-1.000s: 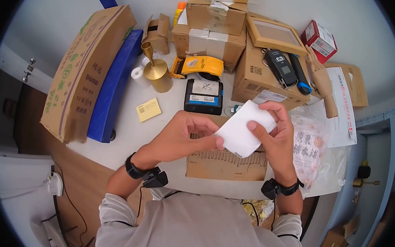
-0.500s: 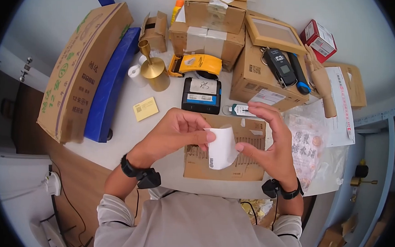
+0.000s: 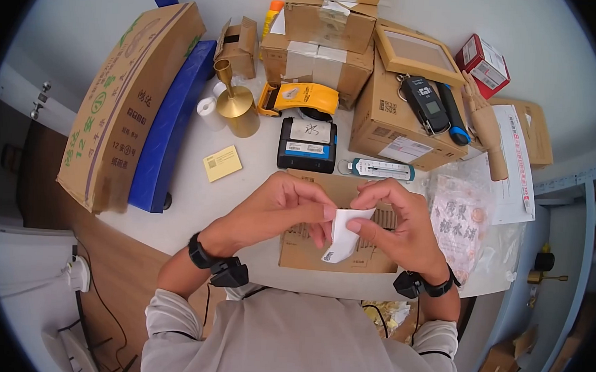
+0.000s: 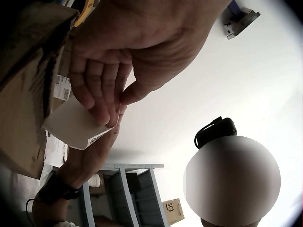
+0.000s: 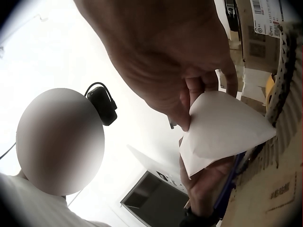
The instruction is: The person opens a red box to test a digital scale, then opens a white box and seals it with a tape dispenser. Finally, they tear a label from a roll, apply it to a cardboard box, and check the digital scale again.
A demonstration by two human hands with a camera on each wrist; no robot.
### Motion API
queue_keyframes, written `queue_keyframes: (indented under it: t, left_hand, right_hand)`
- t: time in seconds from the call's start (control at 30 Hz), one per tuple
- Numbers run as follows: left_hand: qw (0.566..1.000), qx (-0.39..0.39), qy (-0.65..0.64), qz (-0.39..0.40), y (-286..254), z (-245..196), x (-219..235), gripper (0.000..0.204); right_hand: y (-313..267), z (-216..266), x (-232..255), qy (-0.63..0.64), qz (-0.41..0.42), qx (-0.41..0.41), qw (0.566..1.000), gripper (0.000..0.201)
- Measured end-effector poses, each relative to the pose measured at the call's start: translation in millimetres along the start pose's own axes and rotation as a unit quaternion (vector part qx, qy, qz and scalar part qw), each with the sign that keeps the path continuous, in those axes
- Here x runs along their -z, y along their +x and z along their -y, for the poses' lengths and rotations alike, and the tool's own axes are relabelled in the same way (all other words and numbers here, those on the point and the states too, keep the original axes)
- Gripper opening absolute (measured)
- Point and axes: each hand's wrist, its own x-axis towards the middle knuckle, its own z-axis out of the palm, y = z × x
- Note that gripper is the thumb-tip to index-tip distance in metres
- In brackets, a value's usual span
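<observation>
A small white slip of paper [image 3: 344, 242], bent over on itself with dark print at its lower corner, is held up between both hands in the head view. My left hand [image 3: 277, 208] pinches its upper left edge between thumb and fingers. On the other side my right hand [image 3: 404, 228] grips it, thumb on the near face and fingers behind. In the right wrist view the paper [image 5: 222, 130] shows a broad, blank, curved face. Beneath the hands lies a flat piece of cardboard [image 3: 307, 253] with a torn, corrugated middle.
Behind the hands stand a black label printer [image 3: 307, 149], a spring scale [image 3: 382, 169] and a yellow tape dispenser [image 3: 303, 99]. Yellow sticky notes [image 3: 223, 164] and a brass candlestick-like piece [image 3: 237, 114] are at left. Boxes [image 3: 397, 127] crowd the back; a plastic-wrapped packet [image 3: 458, 226] lies right.
The right hand opened off the paper, then came back to grip it lower. The paper has swung from broad and flat to a narrower folded shape, and the spring scale is now uncovered.
</observation>
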Motion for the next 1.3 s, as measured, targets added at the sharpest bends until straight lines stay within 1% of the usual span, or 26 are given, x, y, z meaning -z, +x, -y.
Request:
queue_keyframes:
  t: [0.13,0.2,0.27,0.33,0.37,0.43,0.53,0.63,0.73,0.8,0.87,0.93,1.0,1.07,1.13,1.3]
  left_hand:
    - [1.000,0.008,-0.002,0.018,0,0,2,0.019]
    - [0.998,0.016,-0.044,0.039,1,3,4,0.021]
    - [0.998,0.022,-0.047,0.035,2,-1,-2,0.019]
    - [0.998,0.028,-0.050,0.031,3,-3,-3,0.018]
    - [0.997,0.037,-0.057,0.037,3,-3,-2,0.019]
    - [0.996,0.047,-0.064,0.042,4,-3,-2,0.019]
    - [0.993,0.058,-0.087,0.046,5,-4,-2,0.018]
    - [0.995,0.061,-0.063,0.043,3,-6,-2,0.018]
    - [0.996,0.056,-0.044,0.055,3,-7,-3,0.018]
    - [0.992,0.050,-0.036,0.106,4,-5,0,0.022]
    - [0.991,0.052,-0.040,0.116,4,-4,-1,0.022]
    - [0.989,0.054,-0.045,0.127,4,-4,-1,0.022]
    - [0.987,0.077,-0.057,0.131,3,-6,-2,0.023]
    - [0.988,0.075,-0.051,0.123,2,-10,-2,0.023]
    - [0.990,0.073,-0.045,0.116,0,-14,-2,0.024]
    - [0.991,0.062,-0.022,0.119,-4,-19,-3,0.024]
  right_hand:
    - [0,0,1,0.006,0.010,0.004,1.000,0.025]
    - [1,1,0,0.001,0.009,0.011,1.000,0.025]
    - [2,2,1,-0.004,0.009,0.019,1.000,0.025]
    - [5,3,2,-0.027,0.008,0.088,0.996,0.025]
    - [6,4,3,-0.027,0.008,0.088,0.996,0.025]
    - [8,6,3,-0.071,0.011,0.134,0.988,0.026]
    - [8,8,4,-0.091,0.007,0.141,0.986,0.026]
    - [8,8,7,-0.084,0.022,0.151,0.985,0.026]
    - [8,9,7,-0.089,0.025,0.159,0.983,0.028]
    - [9,13,7,-0.102,0.020,0.171,0.980,0.030]
    - [10,15,7,-0.114,0.016,0.183,0.976,0.031]
    - [9,17,7,-0.163,0.017,0.227,0.960,0.033]
    - [7,22,6,-0.182,0.010,0.223,0.958,0.032]
    - [8,26,7,-0.201,0.003,0.218,0.955,0.032]
    - [9,28,10,-0.175,0.026,0.217,0.960,0.031]
    - [11,29,8,-0.162,0.031,0.215,0.962,0.029]
